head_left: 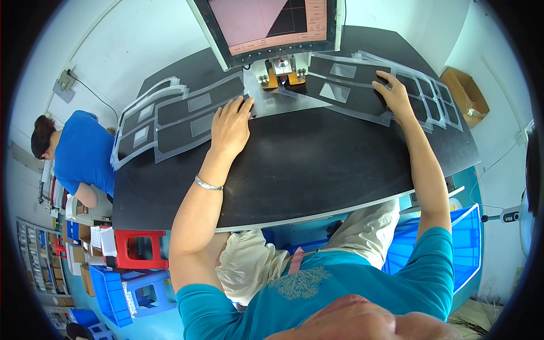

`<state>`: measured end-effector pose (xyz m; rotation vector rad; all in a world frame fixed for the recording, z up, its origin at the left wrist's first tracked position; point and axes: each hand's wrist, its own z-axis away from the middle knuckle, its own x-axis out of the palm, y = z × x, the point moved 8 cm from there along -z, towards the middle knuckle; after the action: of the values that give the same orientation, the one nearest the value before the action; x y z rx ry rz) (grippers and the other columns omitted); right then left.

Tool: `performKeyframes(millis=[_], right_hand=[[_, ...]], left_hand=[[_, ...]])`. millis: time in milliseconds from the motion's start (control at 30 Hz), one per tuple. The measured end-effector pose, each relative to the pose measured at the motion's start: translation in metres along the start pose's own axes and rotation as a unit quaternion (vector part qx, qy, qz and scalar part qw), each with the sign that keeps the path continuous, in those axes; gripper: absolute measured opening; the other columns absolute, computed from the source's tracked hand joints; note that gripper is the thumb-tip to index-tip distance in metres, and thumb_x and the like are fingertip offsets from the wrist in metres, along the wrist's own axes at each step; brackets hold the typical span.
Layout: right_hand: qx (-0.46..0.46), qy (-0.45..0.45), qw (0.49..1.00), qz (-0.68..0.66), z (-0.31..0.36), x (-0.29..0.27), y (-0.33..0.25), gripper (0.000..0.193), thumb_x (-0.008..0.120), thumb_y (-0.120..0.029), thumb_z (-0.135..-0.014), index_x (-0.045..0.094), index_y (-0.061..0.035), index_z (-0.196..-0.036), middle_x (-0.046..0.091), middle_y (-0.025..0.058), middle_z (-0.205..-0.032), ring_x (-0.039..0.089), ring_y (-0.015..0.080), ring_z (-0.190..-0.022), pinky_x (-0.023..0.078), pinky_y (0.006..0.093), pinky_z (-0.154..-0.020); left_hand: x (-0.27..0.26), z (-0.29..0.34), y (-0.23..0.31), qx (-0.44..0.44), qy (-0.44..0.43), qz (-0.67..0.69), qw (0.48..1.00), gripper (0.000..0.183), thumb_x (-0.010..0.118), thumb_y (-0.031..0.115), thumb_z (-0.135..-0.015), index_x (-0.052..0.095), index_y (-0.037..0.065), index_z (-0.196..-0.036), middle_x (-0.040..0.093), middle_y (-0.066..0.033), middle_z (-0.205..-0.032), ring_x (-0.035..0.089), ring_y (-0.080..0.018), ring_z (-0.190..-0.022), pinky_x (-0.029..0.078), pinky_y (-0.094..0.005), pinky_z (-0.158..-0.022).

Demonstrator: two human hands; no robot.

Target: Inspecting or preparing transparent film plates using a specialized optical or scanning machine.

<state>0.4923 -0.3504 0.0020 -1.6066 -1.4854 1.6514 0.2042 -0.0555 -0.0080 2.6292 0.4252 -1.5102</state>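
My left hand (231, 122) lies palm down at the right edge of a thin clear-bordered sheet (175, 111) with small pale rectangles in it. Its fingers are stretched out flat, pointing toward the machine. On the other side, my right hand (395, 96) rests on a similar sheet (357, 97), thumb and fingers apart. That sheet's left end reaches onto a shiny metal plate (283, 103) below a machine head with orange blocks (297, 78). More such sheets (433, 96) lie overlapped at the far right, and others (129, 133) at the far left.
A monitor (272, 54) stands above the machine at the back of the black table (317, 170). A cardboard box (466, 96) is beyond the right end. A person in blue (85, 150) sits at the left. Red stool (140, 249) and blue crates (110, 294) stand below.
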Motion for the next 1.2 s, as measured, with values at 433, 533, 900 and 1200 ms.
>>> performKeyframes(millis=[433,533,900,1200], right_hand=[[-0.083,-0.021,0.989,0.118,-0.011,0.000,-0.001,0.057,0.074,-0.011,-0.084,0.059,-0.0022,-0.137,0.064,0.0175,-0.131,0.060,0.0243,-0.119,0.044,0.0328,-0.103],[-0.047,-0.031,0.992,0.112,-0.007,0.002,0.001,0.056,0.074,-0.011,-0.084,0.059,-0.0024,-0.137,0.065,0.0182,-0.130,0.062,0.0242,-0.117,0.045,0.0329,-0.103],[-0.053,-0.029,0.990,0.125,-0.002,0.003,0.000,0.055,0.073,-0.016,-0.086,0.059,-0.0027,-0.137,0.064,0.0180,-0.132,0.062,0.0269,-0.118,0.045,0.0347,-0.104],[-0.095,-0.008,0.986,0.135,-0.008,0.005,0.004,0.055,0.074,-0.017,-0.085,0.059,-0.0045,-0.137,0.066,0.0177,-0.129,0.063,0.0272,-0.117,0.045,0.0352,-0.104]], left_hand=[[-0.007,0.006,0.041,0.056,-0.012,0.006,0.998,0.034,0.056,0.011,-0.098,0.062,0.010,-0.131,0.062,-0.0150,-0.133,0.059,-0.0331,-0.124,0.048,-0.0446,-0.104],[-0.010,0.009,0.041,0.065,0.008,0.016,0.998,0.036,0.060,0.007,-0.092,0.065,0.009,-0.128,0.064,-0.0158,-0.129,0.062,-0.0321,-0.121,0.050,-0.0451,-0.098],[-0.013,0.008,0.041,0.041,-0.017,0.051,0.998,0.038,0.062,0.014,-0.095,0.061,0.010,-0.133,0.061,-0.0144,-0.133,0.058,-0.0318,-0.125,0.047,-0.0456,-0.102],[-0.014,0.006,0.036,0.042,0.006,0.022,0.999,0.038,0.062,0.016,-0.096,0.060,0.010,-0.133,0.059,-0.0150,-0.137,0.056,-0.0329,-0.128,0.046,-0.0475,-0.103]])
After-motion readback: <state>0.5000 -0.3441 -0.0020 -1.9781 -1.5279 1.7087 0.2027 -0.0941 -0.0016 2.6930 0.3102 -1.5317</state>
